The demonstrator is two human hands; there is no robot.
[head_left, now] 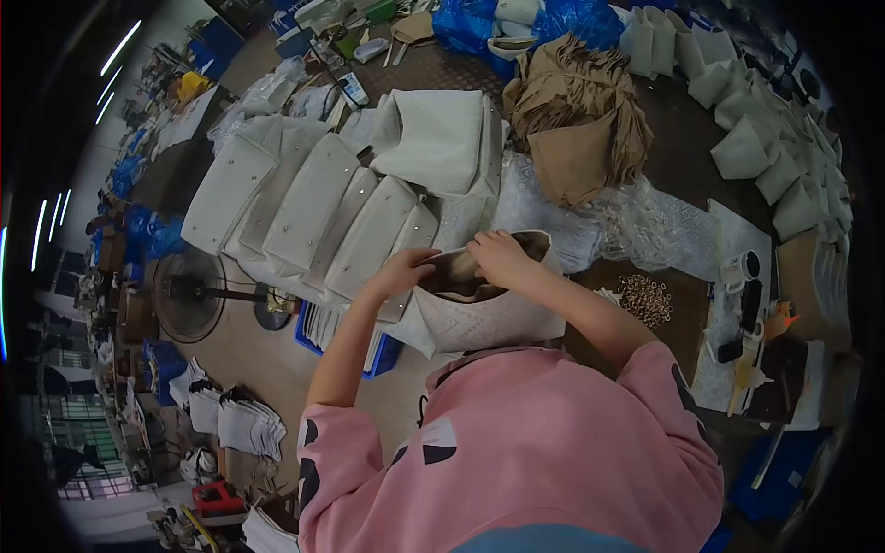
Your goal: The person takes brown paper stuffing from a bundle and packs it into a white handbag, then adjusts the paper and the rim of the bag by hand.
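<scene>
The place is a workshop: white bags [309, 201] crowd a worktable [678, 129] with brown sheets [576, 120] and heaped small fittings [645, 300].

Bag [493, 323] between fan [191, 293] and small parts [645, 301]

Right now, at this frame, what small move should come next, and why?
I'd probably have the right-hand grip smooth the brown material down inside the pale bag, with the left-hand grip steadying the opening's left end. Both hands are already at the open mouth, and the material looks uneven there; whether it is lining or paper is unclear.
</scene>
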